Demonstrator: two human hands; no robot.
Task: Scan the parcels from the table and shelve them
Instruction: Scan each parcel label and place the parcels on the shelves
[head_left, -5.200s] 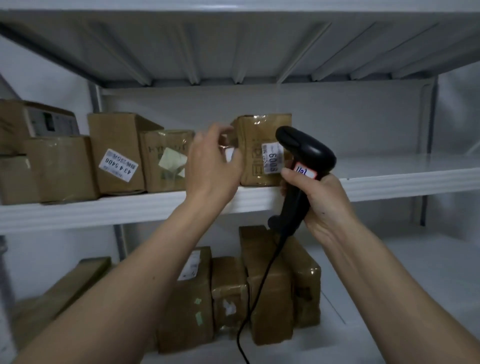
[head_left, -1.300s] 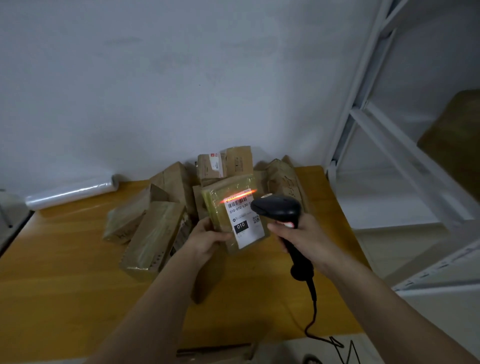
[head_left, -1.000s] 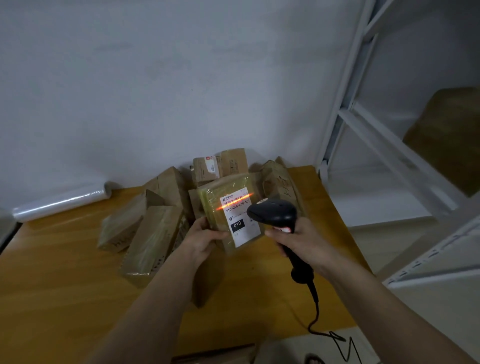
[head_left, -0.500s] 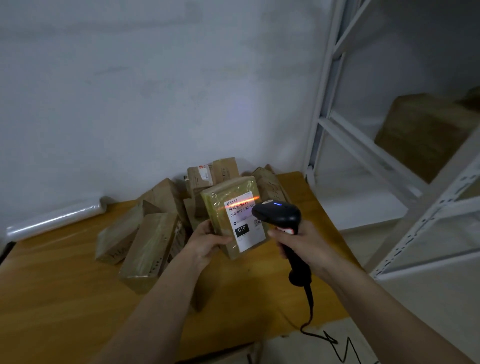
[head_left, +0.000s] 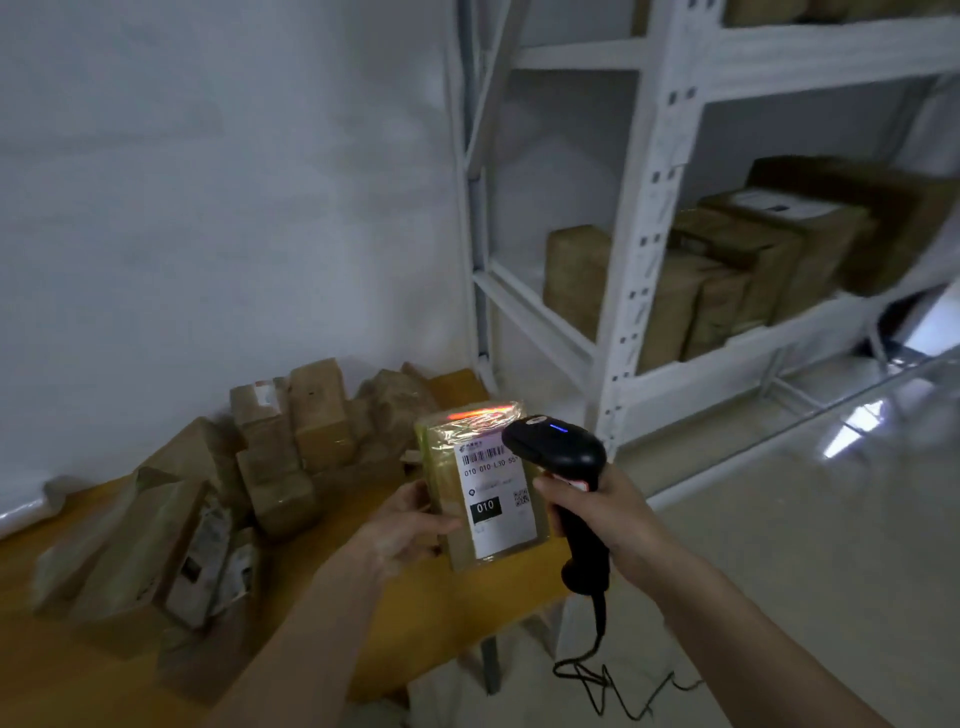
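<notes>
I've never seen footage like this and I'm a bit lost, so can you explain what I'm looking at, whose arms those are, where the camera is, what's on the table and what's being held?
There is no machine here. The picture comes from a camera worn on a person's head, looking forward and down, so the two bare arms reaching in from the bottom are that person's own.

The left hand holds a taped parcel upright, its white label with a barcode and "010" facing the camera. The right hand grips a black corded barcode scanner; a blue light glows on the scanner's head, and an orange-red line falls across the top of the parcel.

Behind it, on a wooden table, lies a loose heap of brown cardboard parcels. To the right stands a white metal shelf rack with more boxes already on it.
</notes>
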